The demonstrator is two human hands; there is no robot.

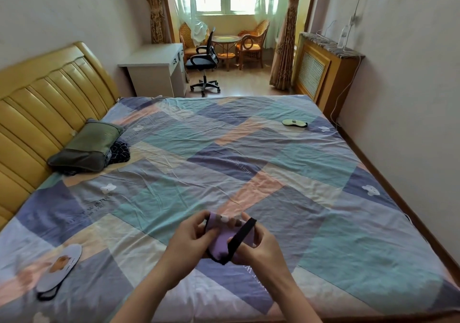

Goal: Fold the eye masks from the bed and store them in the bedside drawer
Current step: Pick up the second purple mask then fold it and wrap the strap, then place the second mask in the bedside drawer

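Both hands hold a purple eye mask (pixel 222 242) with a black strap, folded over, just above the near part of the bed (pixel 249 161). My left hand (pixel 191 238) grips its left side and my right hand (pixel 258 246) grips its right side, with the strap running across the fingers. A pale blue eye mask (pixel 61 268) with an orange animal print lies flat on the sheet at the near left, its black strap trailing toward me. A cream eye mask (pixel 294 123) lies at the far right of the bed. No drawer is in view.
A green pillow (pixel 86 146) and dark cloth sit by the yellow headboard (pixel 42 103) at left. Past the bed stand a white desk (pixel 156 69), a black office chair (pixel 205 61) and wicker chairs. A radiator cover (pixel 326 71) lines the right wall.
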